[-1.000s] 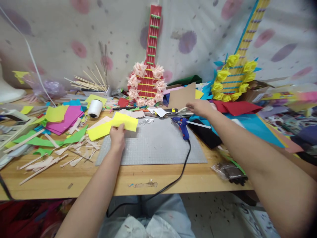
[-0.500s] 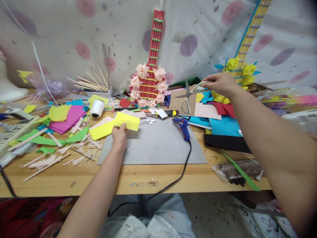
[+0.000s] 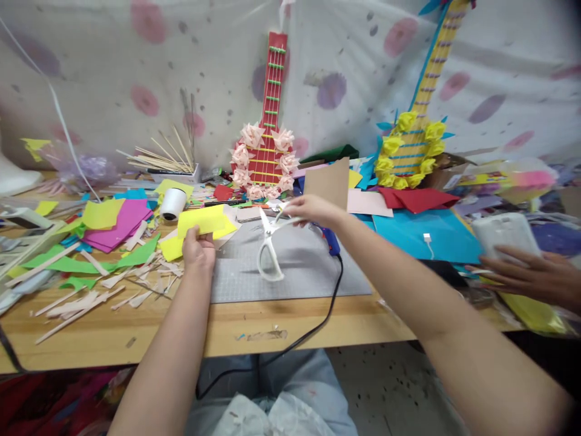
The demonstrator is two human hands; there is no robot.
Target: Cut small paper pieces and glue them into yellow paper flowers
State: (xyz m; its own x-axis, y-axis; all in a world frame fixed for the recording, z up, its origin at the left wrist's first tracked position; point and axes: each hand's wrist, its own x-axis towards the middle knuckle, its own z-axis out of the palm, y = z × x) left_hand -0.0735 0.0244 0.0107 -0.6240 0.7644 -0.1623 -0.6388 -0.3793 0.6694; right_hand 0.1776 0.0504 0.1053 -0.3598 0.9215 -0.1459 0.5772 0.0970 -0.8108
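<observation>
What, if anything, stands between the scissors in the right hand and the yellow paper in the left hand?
Nothing visible does: the scissors hang from the right hand above the grey cutting mat, left of the glue gun, with open space toward the yellow paper in the left hand.

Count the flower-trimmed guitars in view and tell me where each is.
2: the red guitar, at the back of the table near mid-picture, and the yellow guitar, farther right along the back. No others show.
</observation>
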